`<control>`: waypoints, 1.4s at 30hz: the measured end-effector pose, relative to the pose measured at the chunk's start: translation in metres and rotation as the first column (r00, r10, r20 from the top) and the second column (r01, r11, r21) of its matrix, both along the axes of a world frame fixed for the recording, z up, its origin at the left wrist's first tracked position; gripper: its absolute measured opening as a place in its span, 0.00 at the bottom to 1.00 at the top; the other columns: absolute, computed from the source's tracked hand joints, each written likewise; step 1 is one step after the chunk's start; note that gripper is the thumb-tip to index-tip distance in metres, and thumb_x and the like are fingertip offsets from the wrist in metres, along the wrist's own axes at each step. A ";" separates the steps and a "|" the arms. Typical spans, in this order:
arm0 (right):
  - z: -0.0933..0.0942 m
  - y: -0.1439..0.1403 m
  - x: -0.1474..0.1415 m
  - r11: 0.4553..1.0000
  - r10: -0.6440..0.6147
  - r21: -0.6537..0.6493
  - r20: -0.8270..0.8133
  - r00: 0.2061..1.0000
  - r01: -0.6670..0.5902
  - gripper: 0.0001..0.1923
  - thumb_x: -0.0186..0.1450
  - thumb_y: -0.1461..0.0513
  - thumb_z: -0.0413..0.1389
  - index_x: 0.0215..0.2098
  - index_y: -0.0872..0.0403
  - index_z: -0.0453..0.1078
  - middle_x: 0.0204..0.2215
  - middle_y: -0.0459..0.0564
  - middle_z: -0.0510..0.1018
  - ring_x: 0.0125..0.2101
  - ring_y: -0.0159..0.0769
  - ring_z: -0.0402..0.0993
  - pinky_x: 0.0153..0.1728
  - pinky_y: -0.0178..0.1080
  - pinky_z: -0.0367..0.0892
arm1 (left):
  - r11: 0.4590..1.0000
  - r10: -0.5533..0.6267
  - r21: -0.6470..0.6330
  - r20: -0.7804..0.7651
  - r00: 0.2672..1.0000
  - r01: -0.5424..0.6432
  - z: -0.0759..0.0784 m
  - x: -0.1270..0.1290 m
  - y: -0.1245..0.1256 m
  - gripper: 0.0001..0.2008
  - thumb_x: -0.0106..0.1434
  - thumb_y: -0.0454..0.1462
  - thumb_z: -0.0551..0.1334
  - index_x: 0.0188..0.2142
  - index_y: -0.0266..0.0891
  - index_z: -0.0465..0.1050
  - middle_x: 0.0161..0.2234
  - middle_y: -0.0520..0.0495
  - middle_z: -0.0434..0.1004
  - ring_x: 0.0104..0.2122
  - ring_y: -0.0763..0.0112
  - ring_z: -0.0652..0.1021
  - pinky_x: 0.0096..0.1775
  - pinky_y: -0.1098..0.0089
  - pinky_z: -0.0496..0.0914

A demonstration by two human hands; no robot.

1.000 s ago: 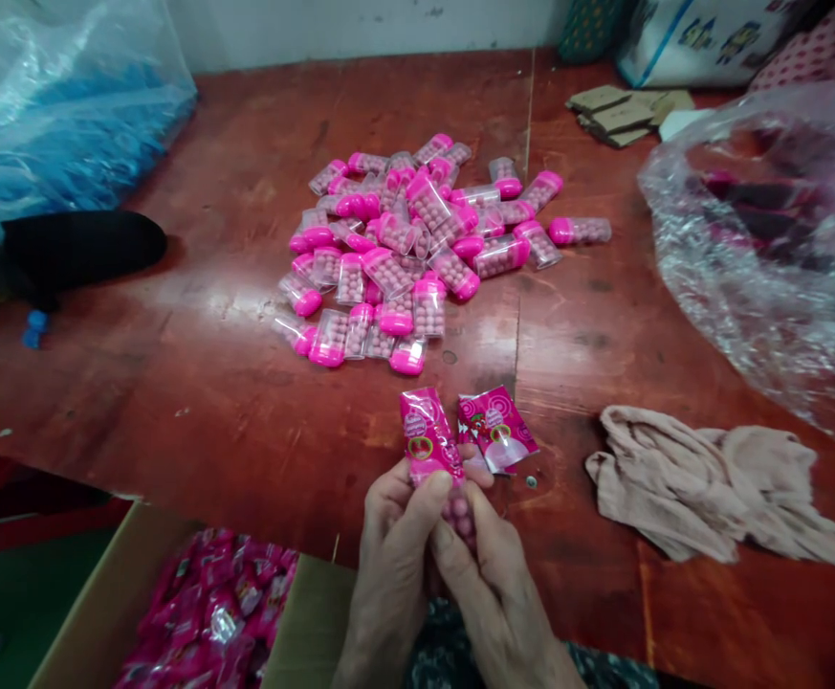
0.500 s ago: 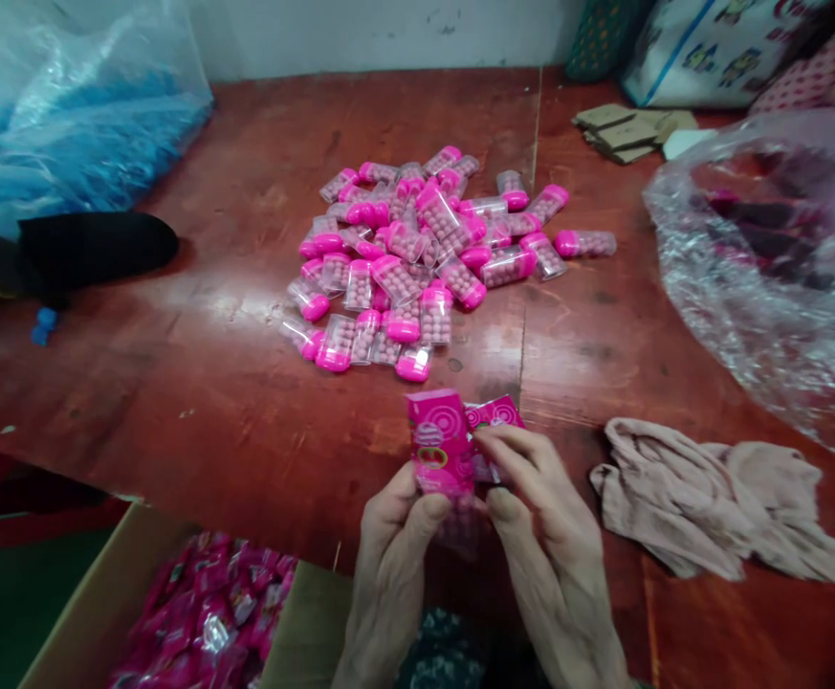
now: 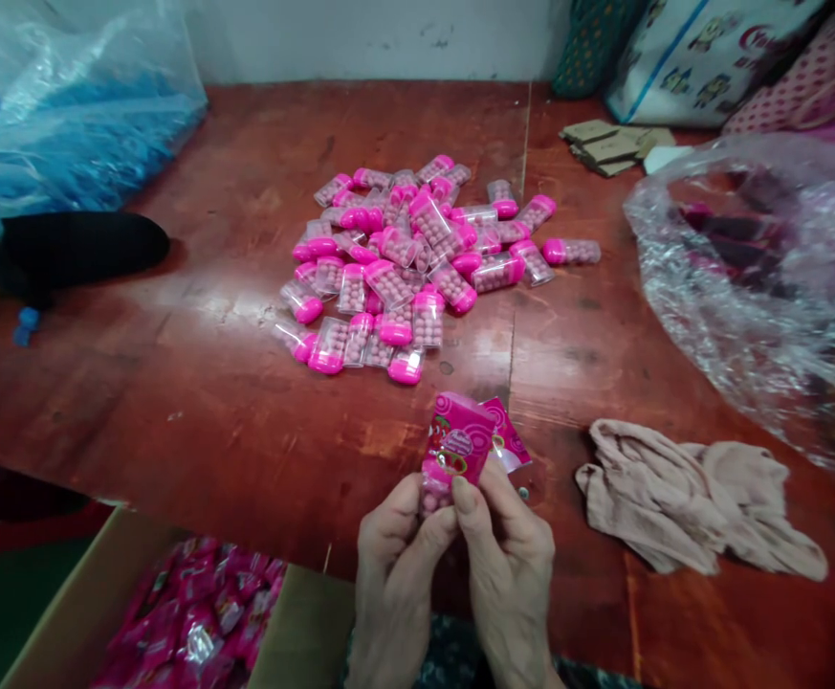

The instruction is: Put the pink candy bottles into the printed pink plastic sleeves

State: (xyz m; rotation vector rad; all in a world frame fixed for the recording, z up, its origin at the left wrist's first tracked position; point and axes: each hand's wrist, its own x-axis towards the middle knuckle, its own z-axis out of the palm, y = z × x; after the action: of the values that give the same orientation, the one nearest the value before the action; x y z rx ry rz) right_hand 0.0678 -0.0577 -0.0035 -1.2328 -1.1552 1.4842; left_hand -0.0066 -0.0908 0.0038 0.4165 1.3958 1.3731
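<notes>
- The left hand (image 3: 395,536) and the right hand (image 3: 507,550) meet at the near edge of the tabletop (image 3: 208,383), fingers pressed together around one small candy container (image 3: 435,488).
- The container is clear with pink balls inside; only its lower end shows between the thumbs, just above the left thumb tip.
- A glossy pink wrapper (image 3: 456,445) sits over the upper part of the container, standing up and tilted slightly to the right; both hands pinch the container and the wrapper's lower end.
- A second pink wrapper (image 3: 510,442) shows just behind and to the right of the first; whether it lies on the wood or touches the right fingers, I cannot tell.
- Farther back on the tabletop lies a pile of containers (image 3: 417,268), clear bodies with pink caps, well apart from the hands.
- A crumpled beige cloth (image 3: 682,498) lies to the right of the hands, near but not touching.
- A large clear plastic bag (image 3: 754,277) with dark and pink contents fills the right side.
- A blue plastic bag (image 3: 65,115) rests at the far left, with a black object (image 3: 79,244) in front of it.
- Below the table edge at the left, a cardboard box (image 3: 302,622) holds many pink wrapped packs (image 3: 187,622).
- Pieces of cardboard (image 3: 607,145) lie at the far right rear.
</notes>
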 end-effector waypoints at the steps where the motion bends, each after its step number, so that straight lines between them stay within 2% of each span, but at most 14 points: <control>1: 0.000 0.001 0.002 0.999 0.012 -0.048 -0.020 1.000 -0.013 0.07 0.63 0.61 0.54 0.36 0.50 0.74 0.29 0.43 0.75 0.32 0.32 0.72 0.34 0.32 0.67 | 1.000 -0.013 -0.016 -0.008 1.000 0.013 0.000 -0.001 0.000 0.04 0.60 0.35 0.60 0.29 0.38 0.70 0.23 0.55 0.61 0.23 0.78 0.61 0.24 0.77 0.57; 4: 0.002 0.010 0.007 0.969 0.037 -0.237 -0.156 0.987 -0.073 0.08 0.58 0.59 0.60 0.36 0.51 0.74 0.28 0.44 0.77 0.31 0.32 0.73 0.33 0.32 0.68 | 0.991 -0.106 -0.087 -0.018 0.994 0.104 0.002 -0.003 0.001 0.07 0.60 0.38 0.59 0.28 0.38 0.67 0.20 0.57 0.57 0.19 0.80 0.57 0.21 0.77 0.53; 7: 0.004 0.015 0.007 0.911 -0.039 -0.401 -0.310 0.950 -0.094 0.10 0.56 0.57 0.62 0.33 0.54 0.75 0.24 0.45 0.77 0.24 0.29 0.72 0.27 0.30 0.69 | 0.965 -0.231 -0.142 -0.059 0.971 0.221 0.009 -0.005 0.003 0.08 0.59 0.39 0.60 0.27 0.37 0.68 0.20 0.55 0.60 0.20 0.79 0.60 0.22 0.77 0.57; 10: 0.005 0.012 0.003 0.873 -0.088 -0.484 -0.286 0.954 -0.065 0.10 0.56 0.56 0.62 0.30 0.56 0.76 0.16 0.43 0.73 0.17 0.27 0.67 0.20 0.29 0.66 | 0.956 -0.259 -0.166 -0.106 0.960 0.240 0.019 -0.007 0.004 0.06 0.57 0.39 0.61 0.29 0.37 0.72 0.21 0.53 0.63 0.23 0.76 0.64 0.26 0.76 0.62; 14: 0.008 0.006 0.000 0.920 -0.001 -0.392 -0.059 0.998 -0.022 0.10 0.53 0.59 0.63 0.30 0.58 0.76 0.21 0.46 0.77 0.21 0.31 0.71 0.23 0.30 0.68 | 0.968 -0.181 -0.179 -0.027 0.983 0.174 0.022 -0.006 0.002 0.06 0.57 0.38 0.61 0.29 0.37 0.74 0.27 0.50 0.69 0.27 0.73 0.68 0.31 0.74 0.65; 17: 0.010 0.001 0.001 0.933 0.070 -0.345 -0.102 0.992 -0.102 0.12 0.55 0.59 0.61 0.36 0.56 0.75 0.27 0.49 0.80 0.27 0.35 0.76 0.29 0.33 0.71 | 0.987 -0.116 -0.101 0.081 0.990 0.124 0.012 -0.004 0.002 0.05 0.57 0.35 0.61 0.28 0.37 0.74 0.26 0.50 0.70 0.28 0.73 0.70 0.30 0.75 0.65; 21: 0.005 -0.012 0.001 0.946 -0.039 -0.323 -0.096 0.995 0.006 0.24 0.56 0.58 0.61 0.51 0.51 0.67 0.46 0.50 0.76 0.45 0.38 0.73 0.43 0.35 0.70 | 0.998 -0.006 -0.066 0.239 0.971 0.023 0.003 -0.003 0.011 0.05 0.57 0.32 0.61 0.35 0.38 0.73 0.27 0.50 0.73 0.26 0.76 0.71 0.30 0.76 0.65; 23: -0.003 -0.020 0.001 0.976 -0.045 -0.212 -0.022 0.999 0.040 0.27 0.58 0.58 0.59 0.56 0.48 0.61 0.52 0.49 0.70 0.51 0.38 0.67 0.49 0.35 0.65 | 0.996 0.078 -0.073 0.286 0.955 -0.060 0.005 -0.003 0.016 0.05 0.58 0.33 0.61 0.35 0.38 0.72 0.27 0.50 0.73 0.24 0.77 0.72 0.28 0.76 0.66; 26: -0.016 -0.026 0.001 0.999 0.032 0.028 0.142 0.989 -0.037 0.22 0.63 0.61 0.54 0.55 0.47 0.61 0.52 0.49 0.68 0.51 0.37 0.66 0.50 0.36 0.64 | 0.976 0.216 -0.103 0.316 0.924 -0.193 0.010 -0.003 0.018 0.03 0.58 0.35 0.61 0.30 0.36 0.71 0.25 0.50 0.73 0.24 0.77 0.73 0.28 0.77 0.67; 29: -0.025 -0.026 0.001 0.959 0.051 0.257 0.260 0.964 -0.120 0.19 0.64 0.65 0.50 0.54 0.49 0.62 0.51 0.51 0.67 0.51 0.37 0.65 0.50 0.37 0.65 | 0.952 0.306 -0.138 0.344 0.888 -0.274 0.013 -0.004 0.015 0.05 0.56 0.36 0.64 0.31 0.36 0.73 0.26 0.50 0.74 0.25 0.77 0.73 0.28 0.78 0.68; 31: -0.024 -0.027 -0.002 0.935 0.031 0.333 0.272 0.962 -0.124 0.20 0.64 0.65 0.50 0.55 0.50 0.62 0.51 0.52 0.67 0.51 0.39 0.65 0.49 0.39 0.65 | 0.935 0.355 -0.154 0.348 0.868 -0.320 0.013 -0.004 0.012 0.07 0.54 0.37 0.65 0.30 0.36 0.74 0.25 0.50 0.73 0.24 0.77 0.72 0.28 0.78 0.67; 35: -0.011 -0.028 -0.011 0.969 -0.021 0.247 0.171 0.985 -0.022 0.11 0.65 0.63 0.50 0.46 0.50 0.68 0.43 0.50 0.73 0.42 0.37 0.71 0.42 0.36 0.68 | 0.925 0.379 -0.108 0.309 0.872 -0.364 0.012 -0.005 0.009 0.08 0.52 0.39 0.66 0.28 0.36 0.74 0.23 0.52 0.71 0.23 0.77 0.71 0.29 0.76 0.68; 38: -0.003 -0.028 -0.012 0.994 0.031 0.102 0.141 0.990 -0.046 0.08 0.65 0.61 0.49 0.40 0.51 0.69 0.33 0.47 0.77 0.32 0.35 0.75 0.32 0.33 0.68 | 0.951 0.307 -0.058 0.247 0.919 -0.302 0.015 -0.010 0.013 0.09 0.53 0.39 0.66 0.33 0.37 0.75 0.26 0.50 0.74 0.25 0.75 0.72 0.32 0.74 0.68; 42: 0.001 -0.028 -0.008 0.994 0.099 0.023 0.165 0.981 -0.104 0.11 0.65 0.59 0.49 0.44 0.51 0.69 0.36 0.49 0.79 0.34 0.38 0.76 0.32 0.34 0.68 | 0.982 0.187 -0.078 0.243 0.952 -0.173 0.022 -0.016 0.022 0.09 0.54 0.37 0.64 0.36 0.36 0.75 0.34 0.47 0.75 0.23 0.78 0.70 0.28 0.75 0.67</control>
State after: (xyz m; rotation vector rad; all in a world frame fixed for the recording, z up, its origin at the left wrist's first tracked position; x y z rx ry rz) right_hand 0.0598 -0.0857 -0.0029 -1.3104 -1.3633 1.4546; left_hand -0.0229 -0.0688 0.0255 0.0754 1.2828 1.4748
